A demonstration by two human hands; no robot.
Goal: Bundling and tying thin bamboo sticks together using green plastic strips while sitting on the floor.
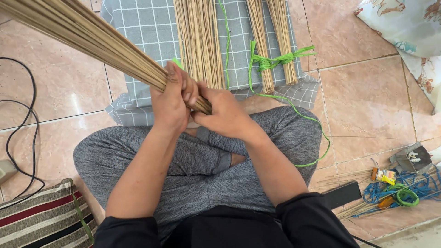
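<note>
Thin straw-coloured sticks form one bundle (92, 34), both hands, left hand (171, 102) and right hand (224, 112), curled tight round its end; three more bundles (198, 41) lie on checked cloth (147, 27).

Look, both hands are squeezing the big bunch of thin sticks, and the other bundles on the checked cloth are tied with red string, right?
Not quite. The head view shows the string is green, not red. The rest holds: the left hand and right hand both grip the big bunch of thin sticks, and the other bundles lie on the checked cloth.
</note>
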